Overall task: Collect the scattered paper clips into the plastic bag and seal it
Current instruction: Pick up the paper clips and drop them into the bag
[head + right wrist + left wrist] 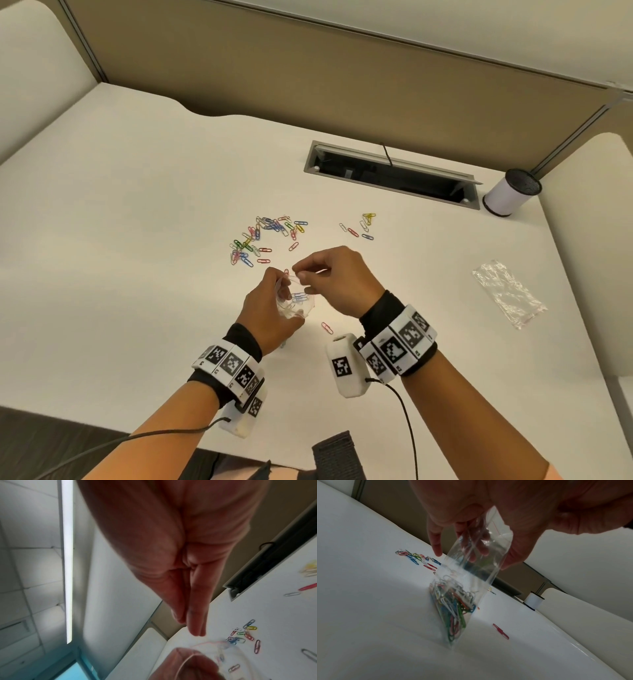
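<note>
Plastic bag point(295, 303), lower centre of frame, upright on desk point(137, 205): left hand point(270, 308) grips its mouth wide for loading. Right hand point(337, 279) pinches the rim; clip not discernible. Paper clips point(263, 236) lie above.

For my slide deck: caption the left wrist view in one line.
Left hand holds a clear plastic bag of coloured paper clips upright on the white desk.

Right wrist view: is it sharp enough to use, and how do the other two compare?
Right wrist: soft, right hand blurred, ceiling light strip glaring. Left wrist: plastic bag readable, its bottom smeared; left hand dark. Head: sharp, evenly lit, wide-angle bending of the desk edges.
</note>
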The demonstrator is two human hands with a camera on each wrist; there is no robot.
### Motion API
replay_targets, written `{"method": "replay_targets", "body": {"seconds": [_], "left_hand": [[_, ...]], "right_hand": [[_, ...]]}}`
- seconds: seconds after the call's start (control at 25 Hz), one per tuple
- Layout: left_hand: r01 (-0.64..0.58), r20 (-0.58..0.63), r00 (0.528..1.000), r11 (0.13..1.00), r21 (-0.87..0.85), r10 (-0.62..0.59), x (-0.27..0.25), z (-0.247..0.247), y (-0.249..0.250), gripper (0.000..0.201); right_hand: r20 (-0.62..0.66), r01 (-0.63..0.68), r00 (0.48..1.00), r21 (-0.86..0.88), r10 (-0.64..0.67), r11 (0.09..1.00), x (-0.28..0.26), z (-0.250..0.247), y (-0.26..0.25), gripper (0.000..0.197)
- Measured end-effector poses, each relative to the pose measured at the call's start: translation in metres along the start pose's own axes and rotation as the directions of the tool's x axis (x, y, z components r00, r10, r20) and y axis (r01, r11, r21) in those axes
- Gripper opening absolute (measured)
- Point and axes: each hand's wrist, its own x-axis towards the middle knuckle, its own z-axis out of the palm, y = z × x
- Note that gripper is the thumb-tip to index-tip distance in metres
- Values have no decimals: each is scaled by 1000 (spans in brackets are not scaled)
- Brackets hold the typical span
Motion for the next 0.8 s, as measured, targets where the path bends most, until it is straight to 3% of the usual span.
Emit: {"method": "replay_targets", "body": {"seconds": [0.08,0.2,0.32,0.4,0.8], "left_hand": [[-2,0,1000,1000,11,2,-1,0,1,52],[9,-26,1000,1000,-17,-10,-3,-3,0,50],[21,-47,999,999,-36,-22,-5,-8,-2,50],[30,-61,998,999,-32,-32,-6,-12,-4,50],[55,-98,994,998,-32,-58,-5,-14,-4,49]], "right_hand": [[-75,-9,997,104,17,995,-1,-14,13,14],[-170,-106,978,84,119,991,-2,-27,51,14],[-96,-324,946,-233,310,917,-7,-20,101,32],[-64,-370,926,-353,372,859,-13,-5,123,41],[-171,-277,955,-218,243,936,36,31,123,22]]}}
